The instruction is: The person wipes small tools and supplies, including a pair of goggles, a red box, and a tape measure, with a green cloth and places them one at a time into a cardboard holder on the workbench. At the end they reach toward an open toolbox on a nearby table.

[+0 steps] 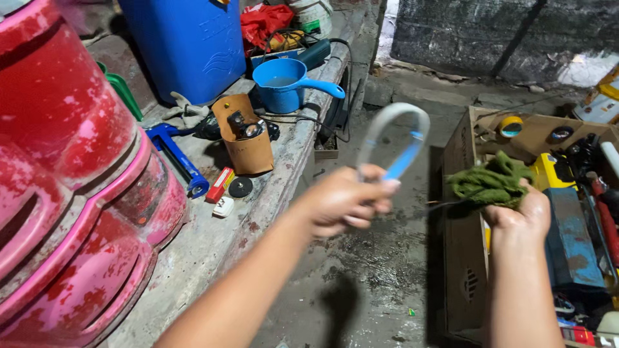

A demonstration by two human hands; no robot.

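Left hand [345, 203] clamped on blurred hooped tool [393, 138], arching up; right hand [519, 212], level and near, bunching green rag [490, 182].

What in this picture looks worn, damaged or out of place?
The big red plastic container on the left is badly scuffed, with pale patches where its colour has worn off. Small tools lie scattered loose along the concrete ledge beside it.

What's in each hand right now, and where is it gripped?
The left hand grips a blurred grey loop with a blue strip at its lower end. The right hand clutches a bunched green cloth from below.
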